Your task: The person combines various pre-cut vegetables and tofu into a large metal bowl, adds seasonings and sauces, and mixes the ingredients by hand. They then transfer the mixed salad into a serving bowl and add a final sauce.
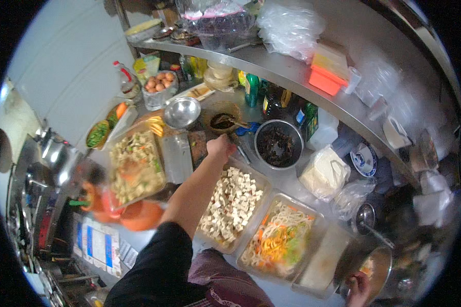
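My left hand [220, 148] reaches across the counter, just beyond a container of diced tofu [234, 203]; its fingers are largely hidden, so its grip is unclear. A short metal rod [243, 155] lies beside it. At the lower right, my right hand [358, 288] grips the rim of a metal bowl [382, 264] with some food inside. Between the hands stand a container of noodles with shredded vegetables [280, 238] and a pale, nearly plain container [324, 255]. Left of my forearm is a container of mixed diced food [136, 165].
A bowl of dark sauce [223, 119], an empty metal bowl [182, 112] and a metal pot of dark food [279, 144] stand farther back. A bagged white block [324, 172] lies right of the pot. A metal shelf [230, 61] overhangs the counter. Orange-red containers [140, 215] are at the left.
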`<state>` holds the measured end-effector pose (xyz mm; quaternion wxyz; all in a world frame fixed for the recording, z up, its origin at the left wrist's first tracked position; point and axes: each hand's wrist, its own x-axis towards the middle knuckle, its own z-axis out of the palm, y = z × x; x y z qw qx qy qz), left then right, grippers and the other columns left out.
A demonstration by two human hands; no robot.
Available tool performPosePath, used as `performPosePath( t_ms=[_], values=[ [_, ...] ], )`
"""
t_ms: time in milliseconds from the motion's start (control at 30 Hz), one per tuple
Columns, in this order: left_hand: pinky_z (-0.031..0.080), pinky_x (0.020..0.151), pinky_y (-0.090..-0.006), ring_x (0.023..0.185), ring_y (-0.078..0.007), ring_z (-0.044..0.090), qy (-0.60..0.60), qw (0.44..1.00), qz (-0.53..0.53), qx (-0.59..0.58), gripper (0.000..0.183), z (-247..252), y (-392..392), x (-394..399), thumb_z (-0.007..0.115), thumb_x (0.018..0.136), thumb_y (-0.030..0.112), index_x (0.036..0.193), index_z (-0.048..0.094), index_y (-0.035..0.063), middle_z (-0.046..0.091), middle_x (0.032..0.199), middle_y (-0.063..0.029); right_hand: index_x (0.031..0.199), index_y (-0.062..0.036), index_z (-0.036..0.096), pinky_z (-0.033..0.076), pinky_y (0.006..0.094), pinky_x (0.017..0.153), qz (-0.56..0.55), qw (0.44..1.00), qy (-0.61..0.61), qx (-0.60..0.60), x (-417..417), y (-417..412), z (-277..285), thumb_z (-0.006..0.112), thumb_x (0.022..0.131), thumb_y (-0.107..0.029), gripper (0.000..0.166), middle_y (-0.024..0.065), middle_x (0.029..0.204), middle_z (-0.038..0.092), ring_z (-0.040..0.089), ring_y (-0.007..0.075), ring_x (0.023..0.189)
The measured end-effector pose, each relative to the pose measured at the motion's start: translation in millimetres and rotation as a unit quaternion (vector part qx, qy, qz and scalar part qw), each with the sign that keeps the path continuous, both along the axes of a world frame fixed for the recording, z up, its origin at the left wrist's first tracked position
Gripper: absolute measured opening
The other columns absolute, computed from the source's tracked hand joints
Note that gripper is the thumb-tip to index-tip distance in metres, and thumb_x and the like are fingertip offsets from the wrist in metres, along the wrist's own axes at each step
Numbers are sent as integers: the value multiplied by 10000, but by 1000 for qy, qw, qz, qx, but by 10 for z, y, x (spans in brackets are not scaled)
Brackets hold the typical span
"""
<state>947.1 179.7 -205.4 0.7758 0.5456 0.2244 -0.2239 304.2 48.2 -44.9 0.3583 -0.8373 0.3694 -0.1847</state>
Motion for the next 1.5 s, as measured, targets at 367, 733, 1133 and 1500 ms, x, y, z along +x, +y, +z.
performPosePath(
  t_ms=[367,733,1133,1500],
  values=[
    [478,555,-346,678,-228,569,13,988,152,-29,145,-309,-604,647,509,871,50,941,557,-68,585,811,-133,1062,-17,640,519,368,727,-37,989,141,14,1651,841,584,563,941,-136,187,126,969,669,636,222,853],
    [578,776,-437,789,-251,643,-44,955,-250,-153,115,1113,238,-1109,533,882,43,929,540,-62,597,828,-132,1271,-173,531,515,346,732,209,890,131,-383,3158,214,134,671,752,-200,538,106,1057,543,606,251,879],
    [502,605,-225,668,-87,576,-139,818,-558,-11,201,1560,-409,-3783,585,911,179,940,627,-15,613,790,-38,1049,-3,619,482,347,507,128,919,-4,-373,39,-243,701,674,685,-28,369,90,686,595,595,240,573],
    [540,610,-255,622,-144,602,-118,708,-695,36,238,1758,-1447,-5983,605,894,186,809,612,-36,582,699,-66,995,-25,666,490,314,515,-207,976,-9,-67,-2372,-257,368,585,886,-130,172,138,714,652,627,208,559]
  ],
)
